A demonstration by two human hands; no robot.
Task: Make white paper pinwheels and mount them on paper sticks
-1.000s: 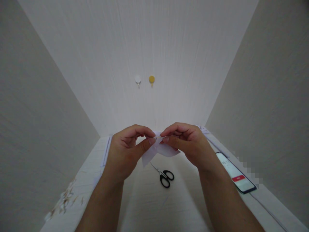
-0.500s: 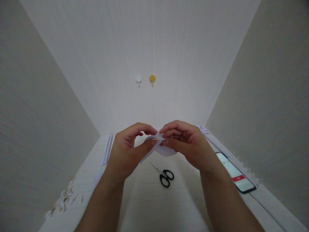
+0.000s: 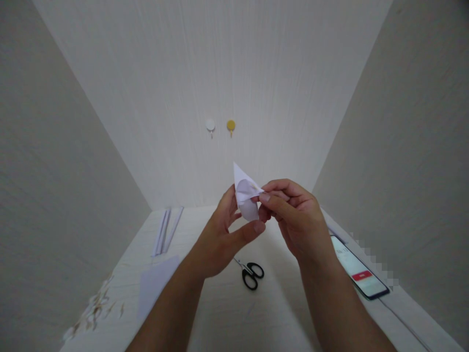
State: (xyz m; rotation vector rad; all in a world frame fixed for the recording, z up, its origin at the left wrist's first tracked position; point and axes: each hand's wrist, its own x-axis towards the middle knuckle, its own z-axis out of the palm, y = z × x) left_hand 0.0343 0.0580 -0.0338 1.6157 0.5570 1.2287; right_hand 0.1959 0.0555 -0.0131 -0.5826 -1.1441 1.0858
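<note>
While your left hand (image 3: 223, 239) and right hand (image 3: 293, 215) pinch one folded paper (image 3: 246, 195), one scissors (image 3: 251, 274) lies below it.

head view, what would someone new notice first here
The small white folded paper piece, pinched between the left hand and right hand at the picture's centre, above the pale table. Below it lie black-handled scissors; a lit smartphone lies at the right edge, and a white round hook and a yellow one are on the far wall.
</note>
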